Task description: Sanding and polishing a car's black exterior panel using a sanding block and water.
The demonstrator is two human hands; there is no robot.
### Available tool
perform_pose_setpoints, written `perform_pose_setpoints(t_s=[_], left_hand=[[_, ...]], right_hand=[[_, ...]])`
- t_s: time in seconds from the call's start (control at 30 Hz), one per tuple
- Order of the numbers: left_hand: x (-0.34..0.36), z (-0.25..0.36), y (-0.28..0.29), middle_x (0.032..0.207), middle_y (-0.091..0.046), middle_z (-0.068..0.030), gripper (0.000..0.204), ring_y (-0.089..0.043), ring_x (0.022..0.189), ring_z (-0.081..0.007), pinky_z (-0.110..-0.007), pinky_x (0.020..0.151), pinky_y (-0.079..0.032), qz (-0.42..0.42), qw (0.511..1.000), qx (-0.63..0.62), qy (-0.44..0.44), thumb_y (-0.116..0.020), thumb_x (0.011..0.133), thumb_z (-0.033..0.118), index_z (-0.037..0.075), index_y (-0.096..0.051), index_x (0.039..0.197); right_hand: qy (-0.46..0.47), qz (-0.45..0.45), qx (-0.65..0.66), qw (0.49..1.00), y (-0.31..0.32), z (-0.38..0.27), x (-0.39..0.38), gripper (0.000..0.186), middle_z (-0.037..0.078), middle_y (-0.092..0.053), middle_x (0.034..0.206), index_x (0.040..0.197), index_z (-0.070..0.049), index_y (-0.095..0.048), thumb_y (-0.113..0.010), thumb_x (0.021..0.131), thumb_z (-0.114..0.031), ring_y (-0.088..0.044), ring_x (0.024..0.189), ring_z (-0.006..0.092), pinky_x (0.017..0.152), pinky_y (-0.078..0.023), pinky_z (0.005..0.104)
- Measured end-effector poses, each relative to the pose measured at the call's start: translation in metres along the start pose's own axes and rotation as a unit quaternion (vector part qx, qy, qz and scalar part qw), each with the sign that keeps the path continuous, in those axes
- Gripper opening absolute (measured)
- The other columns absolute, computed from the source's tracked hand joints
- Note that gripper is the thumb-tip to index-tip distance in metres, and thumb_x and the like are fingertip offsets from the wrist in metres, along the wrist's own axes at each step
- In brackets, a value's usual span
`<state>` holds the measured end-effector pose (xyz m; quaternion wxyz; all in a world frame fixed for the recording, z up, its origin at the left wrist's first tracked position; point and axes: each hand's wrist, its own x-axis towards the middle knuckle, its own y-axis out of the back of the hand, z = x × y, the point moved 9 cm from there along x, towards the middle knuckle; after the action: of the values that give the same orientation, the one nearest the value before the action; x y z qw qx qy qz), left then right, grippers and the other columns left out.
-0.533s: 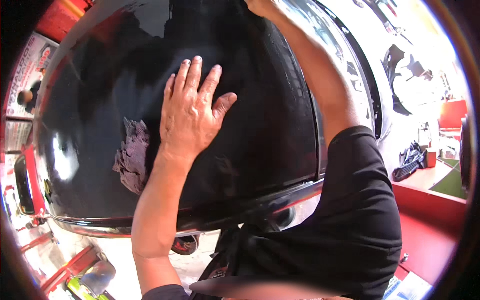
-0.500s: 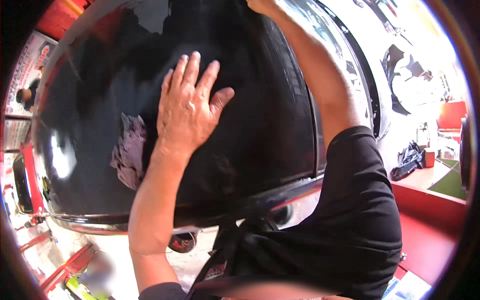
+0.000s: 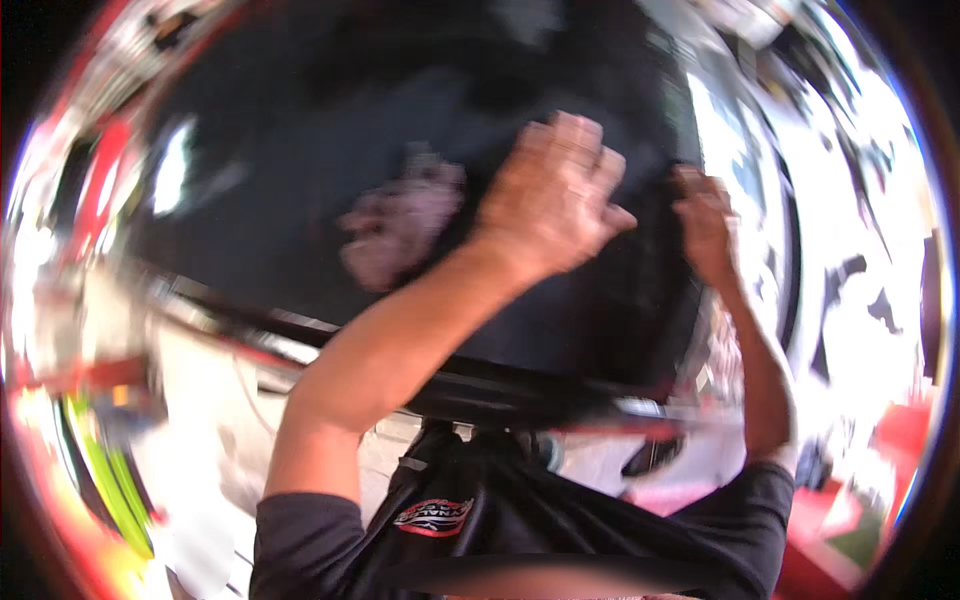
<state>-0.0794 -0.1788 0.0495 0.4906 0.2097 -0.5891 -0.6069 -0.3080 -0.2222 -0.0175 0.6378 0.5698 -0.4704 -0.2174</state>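
Note:
My left hand (image 3: 548, 195) is over the glossy black curved car panel (image 3: 578, 305), fingers slightly bent and thumb out, with nothing visible in it. My right hand (image 3: 705, 210) is at the panel's right edge; its fingers are smeared by motion, so I cannot make out their grip. A crumpled mauve-grey cloth (image 3: 400, 220) lies on the panel just left of my left hand.
A pale floor (image 3: 200, 450) shows below the panel at the left, with blurred bright green items (image 3: 110, 470) near the rim. Red furniture (image 3: 895, 440) stands at the lower right. Bright, blurred vehicle parts and clutter line the right side.
The view has swung, so panel and cloth sit differently in it. My right hand has come down from the top to the panel's right edge; my left hand appears farther right, its fingers more bent.

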Motion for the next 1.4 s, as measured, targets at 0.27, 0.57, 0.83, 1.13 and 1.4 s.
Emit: perform_pose_setpoints(t_s=[0.27, 0.57, 0.83, 1.13, 1.4], left_hand=[[-0.014, 0.008, -0.023, 0.165, -0.039, -0.0230, 0.070, -0.030, 0.157, -0.0388, -0.052, 0.129, -0.020, 0.016, 1.000, -0.002, 0.000, -0.039, 0.107, 0.061, 0.012, -0.054, 0.154], [0.006, 0.007, -0.013, 0.148, -0.055, -0.0206, 0.066, -0.047, 0.143, -0.0385, -0.053, 0.121, -0.034, 0.026, 0.999, 0.016, -0.013, -0.054, 0.101, 0.060, 0.010, -0.062, 0.143], [0.000, 0.005, -0.027, 0.160, -0.048, -0.0217, 0.068, -0.041, 0.152, -0.0369, -0.051, 0.125, -0.032, 0.044, 0.995, 0.086, -0.022, -0.047, 0.105, 0.063, 0.013, -0.060, 0.149], [-0.004, -0.007, -0.034, 0.159, -0.050, -0.0190, 0.066, -0.044, 0.150, -0.0373, -0.051, 0.125, -0.032, 0.037, 0.996, 0.074, -0.026, -0.044, 0.106, 0.064, 0.016, -0.062, 0.148], [0.000, -0.004, -0.037, 0.162, -0.047, -0.0199, 0.074, -0.040, 0.153, -0.0370, -0.051, 0.127, -0.030, 0.025, 0.992, 0.124, -0.024, -0.034, 0.106, 0.070, 0.016, -0.057, 0.152]], right_hand=[[-0.089, 0.084, 0.005, 0.992, -0.088, 0.221, 0.227, 0.039, 0.025, -0.066, 0.123, 0.144, -0.007, -0.064, -0.058, 0.108, -0.021, -0.064, 0.115, 0.0406, 0.100, -0.049, 0.0475], [-0.014, -0.073, 0.040, 0.996, 0.040, -0.062, -0.087, 0.053, 0.017, -0.059, 0.150, 0.148, -0.014, -0.062, -0.067, 0.096, -0.003, -0.058, 0.136, 0.0346, 0.112, -0.049, 0.0442], [0.056, 0.160, 0.062, 0.983, -0.020, 0.062, 0.092, 0.040, 0.020, -0.069, 0.122, 0.141, -0.019, -0.068, -0.066, 0.101, -0.023, -0.064, 0.115, 0.0412, 0.104, -0.047, 0.0525], [-0.070, 0.144, 0.002, 0.987, -0.061, 0.096, 0.173, 0.035, 0.026, -0.069, 0.119, 0.131, -0.008, -0.070, -0.066, 0.100, -0.023, -0.065, 0.111, 0.0438, 0.098, -0.050, 0.0527], [0.000, 0.037, 0.059, 0.998, 0.049, -0.065, -0.045, 0.040, 0.024, -0.064, 0.128, 0.135, -0.010, -0.071, -0.073, 0.096, -0.019, -0.065, 0.117, 0.0386, 0.099, -0.053, 0.0498]])
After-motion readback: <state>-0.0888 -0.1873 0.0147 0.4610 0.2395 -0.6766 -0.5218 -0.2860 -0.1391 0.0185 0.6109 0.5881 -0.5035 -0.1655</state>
